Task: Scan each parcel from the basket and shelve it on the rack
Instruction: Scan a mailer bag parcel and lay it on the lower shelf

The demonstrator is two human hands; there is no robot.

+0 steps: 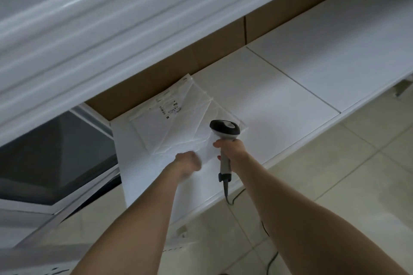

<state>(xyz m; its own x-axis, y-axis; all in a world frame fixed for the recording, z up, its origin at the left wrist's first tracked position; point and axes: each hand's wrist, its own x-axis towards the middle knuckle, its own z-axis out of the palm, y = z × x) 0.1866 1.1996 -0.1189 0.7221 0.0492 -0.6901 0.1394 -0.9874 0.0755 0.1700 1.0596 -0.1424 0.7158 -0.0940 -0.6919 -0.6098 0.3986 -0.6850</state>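
1. Shelving step: white mailer parcel [185, 123] lies flat on the rack shelf [279, 96], your left grip [188, 162] curled on its near edge.
2. Your right grip [230, 148] wraps the barcode scanner [224, 127] handle.
3. Next, likely: let go, withdraw.

A white shelf [279, 96] with a brown cardboard back [221, 35] carries one flat white parcel [178, 125] near its left end.
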